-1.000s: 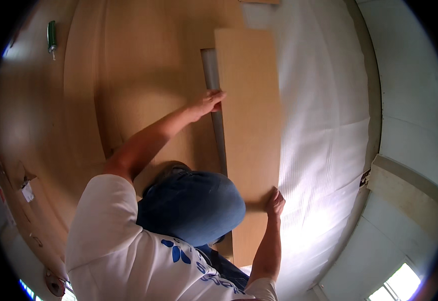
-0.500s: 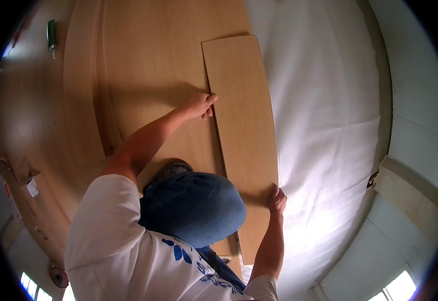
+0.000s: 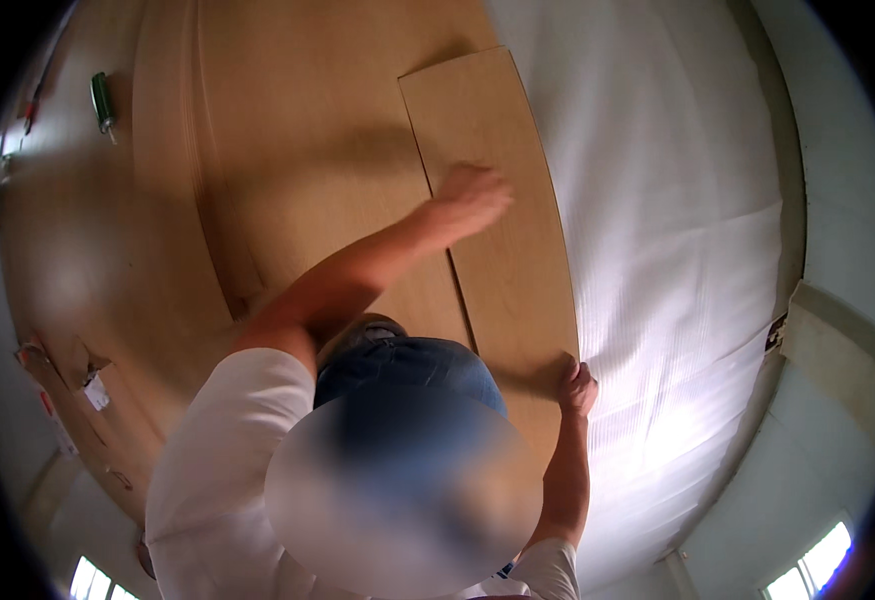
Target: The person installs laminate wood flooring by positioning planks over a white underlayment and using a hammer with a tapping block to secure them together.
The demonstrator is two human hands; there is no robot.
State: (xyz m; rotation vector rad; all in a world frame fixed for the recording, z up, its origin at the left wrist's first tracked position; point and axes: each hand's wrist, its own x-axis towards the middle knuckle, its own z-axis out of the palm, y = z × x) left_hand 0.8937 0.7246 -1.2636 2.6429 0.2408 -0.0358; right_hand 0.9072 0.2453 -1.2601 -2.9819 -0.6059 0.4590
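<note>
A long light-wood plank (image 3: 487,130) lies angled beside the laid wood boards (image 3: 307,90), with a dark gap along part of its left edge. My left hand (image 3: 469,198) is over the plank's upper half, smeared by motion, so its fingers are unclear. Lower down, my right hand (image 3: 579,385) grips the plank's right edge. White ribbed underlay (image 3: 677,300) runs along the plank's right. My bent knee in jeans (image 3: 412,370) is left of the plank's lower part, partly hidden by a blurred oval patch.
A green tube (image 3: 102,100) and a red-handled tool (image 3: 33,105) lie at upper left. A torn carton with a white tag (image 3: 95,390) is at lower left. A pale wall (image 3: 847,200) with a beige ledge (image 3: 827,360) borders the right side, with windows low at both corners.
My left hand has left the plank's left edge and moved rightward over it. The plank has settled leftward against the boards, narrowing the gap. My right hand still holds its edge.
</note>
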